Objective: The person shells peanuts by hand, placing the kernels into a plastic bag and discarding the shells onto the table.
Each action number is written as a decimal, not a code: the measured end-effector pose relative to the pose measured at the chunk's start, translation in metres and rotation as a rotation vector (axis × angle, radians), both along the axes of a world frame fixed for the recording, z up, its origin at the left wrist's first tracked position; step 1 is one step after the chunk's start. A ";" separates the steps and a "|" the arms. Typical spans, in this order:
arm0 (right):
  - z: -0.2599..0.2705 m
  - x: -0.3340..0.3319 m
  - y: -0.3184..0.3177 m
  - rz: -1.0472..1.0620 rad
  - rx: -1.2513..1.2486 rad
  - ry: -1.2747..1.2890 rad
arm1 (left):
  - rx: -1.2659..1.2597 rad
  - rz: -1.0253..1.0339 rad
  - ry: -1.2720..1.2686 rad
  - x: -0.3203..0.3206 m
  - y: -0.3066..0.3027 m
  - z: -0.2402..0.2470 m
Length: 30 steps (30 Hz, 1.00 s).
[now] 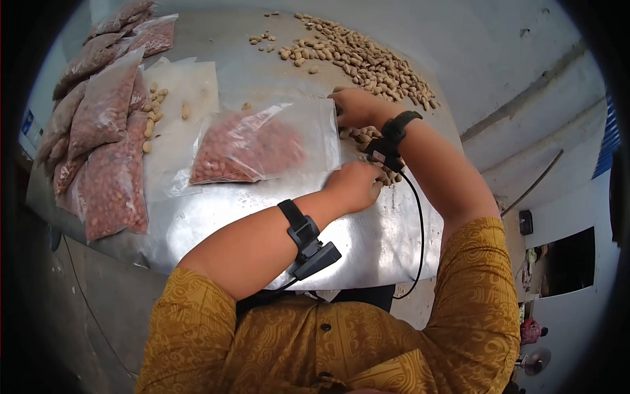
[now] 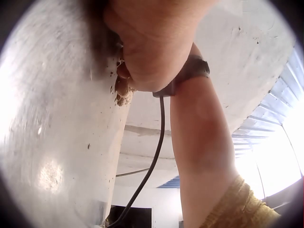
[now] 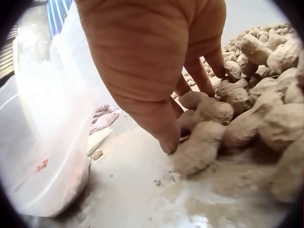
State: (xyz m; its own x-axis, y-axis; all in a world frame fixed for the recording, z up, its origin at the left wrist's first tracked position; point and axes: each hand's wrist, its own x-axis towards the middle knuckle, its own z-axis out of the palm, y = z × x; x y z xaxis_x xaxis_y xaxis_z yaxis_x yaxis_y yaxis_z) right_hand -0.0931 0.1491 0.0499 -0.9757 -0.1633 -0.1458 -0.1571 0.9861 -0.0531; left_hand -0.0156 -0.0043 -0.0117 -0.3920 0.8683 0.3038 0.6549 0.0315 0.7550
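A heap of unshelled peanuts (image 1: 374, 62) spreads over the back right of the metal table, with a smaller pile running down between my hands. My right hand (image 1: 359, 108) is just past the bag's mouth. Its fingers (image 3: 168, 135) reach down to the tabletop, touching peanuts (image 3: 202, 147) at the pile's edge. On the near side, my left hand (image 1: 356, 186) lies low against the table beside the same pile, its fingers mostly hidden. A clear plastic bag (image 1: 321, 138), partly filled with reddish shelled peanuts (image 1: 249, 148), lies left of both hands.
Several filled bags (image 1: 108, 98) of reddish peanuts are stacked at the table's left. Flat plastic bags (image 1: 197, 82) lie beside them, with a few unshelled peanuts (image 1: 155, 108) on top. A black cable (image 1: 420, 223) hangs from the right wrist camera past the table's front edge.
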 end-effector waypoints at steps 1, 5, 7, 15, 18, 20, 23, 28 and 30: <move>0.005 0.010 0.001 -0.013 -0.012 -0.021 | -0.013 -0.004 0.008 -0.001 0.000 0.002; 0.014 0.044 0.007 0.065 -0.030 -0.119 | -0.040 0.014 0.036 -0.001 0.002 0.003; 0.023 0.063 0.009 0.055 -0.032 -0.107 | -0.015 -0.002 0.030 -0.002 0.002 0.000; 0.023 0.128 -0.002 0.082 -0.048 -0.053 | 0.096 -0.063 0.100 0.000 0.000 0.000; 0.022 0.146 0.005 0.177 -0.047 0.115 | 0.041 -0.117 0.044 0.003 -0.005 0.012; 0.024 0.154 0.013 0.153 -0.077 0.154 | 0.070 -0.065 0.059 0.005 -0.006 0.016; 0.036 0.168 0.016 -0.062 -0.134 0.097 | 0.148 0.081 0.103 0.005 -0.005 0.011; 0.039 0.187 0.036 -0.426 -0.010 0.092 | 0.119 0.218 0.220 -0.002 -0.004 0.005; 0.037 0.195 0.037 -0.499 0.053 0.027 | 0.054 0.259 0.259 0.000 -0.006 0.005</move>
State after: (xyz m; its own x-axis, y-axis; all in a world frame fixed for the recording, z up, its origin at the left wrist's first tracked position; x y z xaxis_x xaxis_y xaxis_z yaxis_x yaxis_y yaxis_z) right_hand 0.1020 0.1862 0.0866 -0.9367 0.3309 -0.1146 0.3335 0.9427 -0.0037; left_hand -0.0157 -0.0101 -0.0065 -0.5004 0.7307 0.4644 0.8003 0.1858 0.5700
